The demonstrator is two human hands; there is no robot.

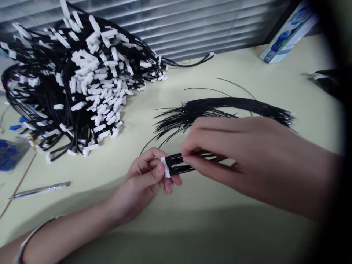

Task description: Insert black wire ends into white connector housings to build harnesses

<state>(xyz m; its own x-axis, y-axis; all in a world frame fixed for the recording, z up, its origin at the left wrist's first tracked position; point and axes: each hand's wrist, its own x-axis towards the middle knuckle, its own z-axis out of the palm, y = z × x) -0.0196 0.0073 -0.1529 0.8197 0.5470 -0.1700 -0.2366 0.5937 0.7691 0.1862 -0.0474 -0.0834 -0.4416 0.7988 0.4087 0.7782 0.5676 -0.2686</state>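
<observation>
One white connector (165,168) is held above the tabletop (137,124), clamped between the thumb and fingers of the left hand (144,178). Black wires (177,170) run from it to the right hand (233,154), whose thumb and forefinger pinch together on them; how many they grip I cannot tell. Just beyond lies a loose black bundle (236,102). Leftward sit a big heap of white-ended cables (104,84) and, nearer, a pen (41,190). A printed box (287,35) stands far right, near the blinds (192,22).
</observation>
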